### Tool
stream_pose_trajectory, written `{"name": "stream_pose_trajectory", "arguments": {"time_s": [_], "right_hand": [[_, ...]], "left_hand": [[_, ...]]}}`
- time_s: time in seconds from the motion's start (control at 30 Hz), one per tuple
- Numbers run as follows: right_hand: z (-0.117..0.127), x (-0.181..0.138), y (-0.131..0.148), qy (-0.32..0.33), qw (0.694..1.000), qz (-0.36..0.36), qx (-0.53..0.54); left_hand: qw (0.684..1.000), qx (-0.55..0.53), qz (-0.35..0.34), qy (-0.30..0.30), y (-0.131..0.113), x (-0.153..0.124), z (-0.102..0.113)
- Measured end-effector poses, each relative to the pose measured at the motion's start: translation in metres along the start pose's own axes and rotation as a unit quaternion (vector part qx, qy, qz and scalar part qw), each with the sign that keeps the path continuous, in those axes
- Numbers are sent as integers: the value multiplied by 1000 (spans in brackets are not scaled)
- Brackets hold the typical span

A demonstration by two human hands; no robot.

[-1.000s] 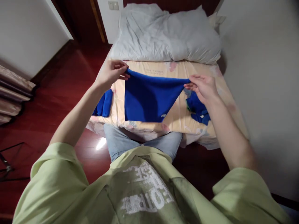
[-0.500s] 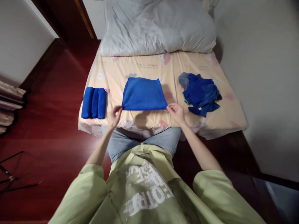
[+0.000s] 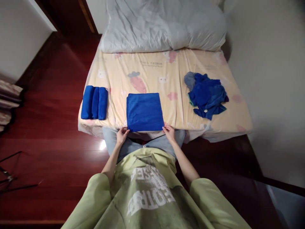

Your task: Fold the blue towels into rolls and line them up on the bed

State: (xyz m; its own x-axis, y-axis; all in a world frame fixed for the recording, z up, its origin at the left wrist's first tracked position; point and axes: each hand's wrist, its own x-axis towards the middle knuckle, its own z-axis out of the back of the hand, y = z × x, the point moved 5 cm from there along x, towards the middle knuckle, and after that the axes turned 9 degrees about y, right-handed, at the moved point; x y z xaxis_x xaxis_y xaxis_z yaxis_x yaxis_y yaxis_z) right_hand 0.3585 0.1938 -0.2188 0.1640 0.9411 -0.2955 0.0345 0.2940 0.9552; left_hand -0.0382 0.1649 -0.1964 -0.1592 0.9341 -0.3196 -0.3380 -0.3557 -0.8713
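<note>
Cloth, one: bright blue, soft-looking fabric, folded into a near-square [image 3: 145, 112]. Lies flat at the front of the bed, before the person, its near edge at the mattress edge; layered edges show along its left side.

Left hand, bare [image 3: 122, 134]: grip pinched on the cloth's near left corner, thumb against fingers.

Right hand, bare [image 3: 169, 133]: grip pinched likewise on the near right corner.

Rolls, three: blue fabric, cylindrical [image 3: 94, 102]. Set side by side, touching, ends toward the person; to the left of the cloth and apart from it.

Heap, one: crumpled blue fabric pieces, some with green edging, a grey-blue piece at its far left [image 3: 208, 95]. To the right of the cloth, well apart.

Bed, one: covered by a pale peach sheet printed with carrots and rabbits [image 3: 114, 70]; bears all the above fabric.

Quilt, one: pale grey, puffy, wrinkled [image 3: 164, 25]. Spread across the far part of the bed.

Garments, worn: light green T-shirt with white lettering [image 3: 150, 190]; light blue jeans [image 3: 111, 140], against the bed's front edge.

Floor: dark red, glossy [image 3: 54, 111]. Thin black stand legs [image 3: 9, 178] at left, partly out of view.
</note>
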Motion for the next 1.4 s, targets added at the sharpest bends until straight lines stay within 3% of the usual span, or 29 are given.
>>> {"name": "stream_pose_trajectory", "arguments": {"time_s": [0.13,0.33,0.53,0.67,0.83,0.93,1.07,1.27,1.4], "right_hand": [[1,0,-5,4,1000,-12,11],[9,-7,2,30,990,-45,132],[17,-6,2,42,980,-94,170],[21,-5,2,27,992,-78,99],[30,2,2,49,995,-41,-76],[34,12,9,52,985,21,-164],[25,24,20,39,974,61,-215],[11,19,18,13,971,51,-234],[20,-4,3,-8,976,38,-214]], "left_hand": [[999,34,-6,11,-1,-1,-7],[998,30,-62,14,-9,-14,-2],[991,63,-84,81,-5,-29,2],[987,83,-96,101,-5,-29,-2],[983,129,-94,88,-6,-13,6],[988,124,-80,49,-17,15,23],[990,105,-88,27,-56,82,36],[971,213,-110,-3,-118,195,30],[956,268,-116,4,-131,238,20]]}}
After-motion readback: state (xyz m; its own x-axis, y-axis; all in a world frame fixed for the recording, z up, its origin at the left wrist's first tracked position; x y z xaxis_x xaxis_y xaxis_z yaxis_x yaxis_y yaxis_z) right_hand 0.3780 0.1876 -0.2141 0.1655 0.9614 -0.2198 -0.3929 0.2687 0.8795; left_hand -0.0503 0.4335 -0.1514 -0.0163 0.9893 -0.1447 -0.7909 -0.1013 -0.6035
